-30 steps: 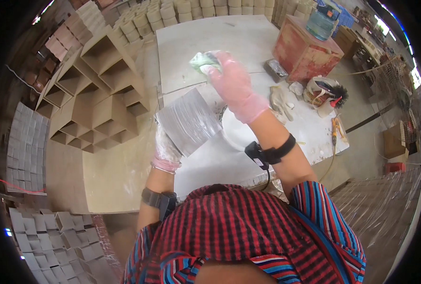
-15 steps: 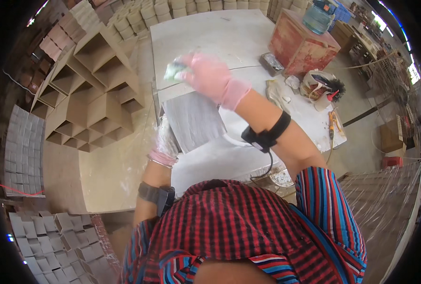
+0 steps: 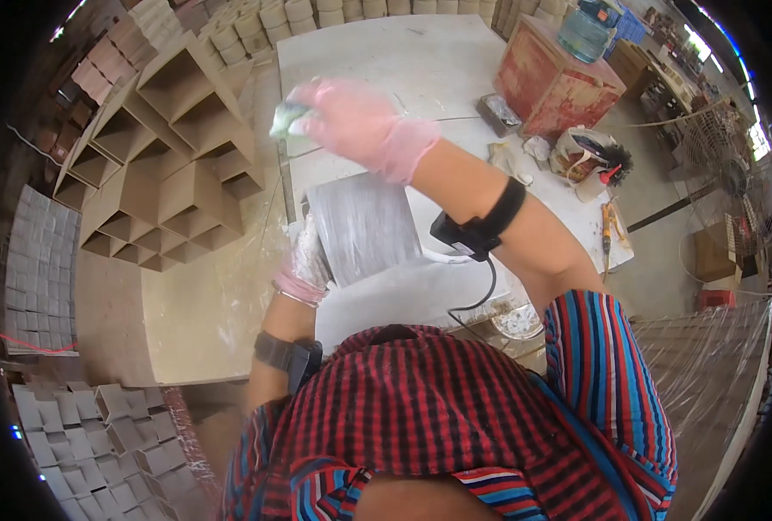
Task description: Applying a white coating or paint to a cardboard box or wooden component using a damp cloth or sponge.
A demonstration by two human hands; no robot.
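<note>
A grey box [image 3: 364,230] with a streaky surface lies tilted on the white-covered worktable, in front of me. At its left edge is my left hand [image 3: 306,263], in a pink glove smeared with white. Its fingers are closed against the box's side and partly hidden there. Above the far edge of the box, my right hand [image 3: 347,126], also pink-gloved, is blurred by motion. Its fingers are closed round a pale green and white wad [image 3: 289,120], perhaps cloth; the blur hides its exact kind.
Open brown cardboard boxes [image 3: 164,165] are stacked left on the worktable [image 3: 386,56]. At the right stand a red-stained box [image 3: 555,74] bearing a water bottle [image 3: 585,35], a small tray [image 3: 499,115], a bag of tools [image 3: 577,152] and an orange-handled tool [image 3: 608,230].
My right hand has moved left with the pale wad and is slightly higher. The grey box has turned slightly and shifted right. My left hand stays at its left edge.
</note>
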